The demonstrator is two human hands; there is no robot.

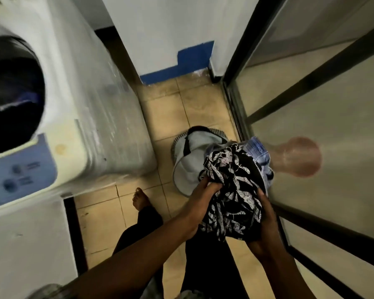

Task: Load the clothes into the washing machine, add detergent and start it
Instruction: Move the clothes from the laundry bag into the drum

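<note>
Hands (231, 214) around bundled clothes (233, 186)

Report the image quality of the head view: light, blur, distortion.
Head view: dim, warm light; motion blur smears the washing machine and its control panel; the patterned clothes in both hands stay fairly sharp; wide-angle distortion bends the door frame; a pinkish blotch shows on the frosted glass.

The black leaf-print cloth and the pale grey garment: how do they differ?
The black leaf-print cloth is dark and patterned; the pale grey garment is plain and light. The print cloth is bunched between the left hand and right hand; the grey garment hangs beside them over a basket on the floor. Both are crumpled laundry not yet in the washing machine.
</note>
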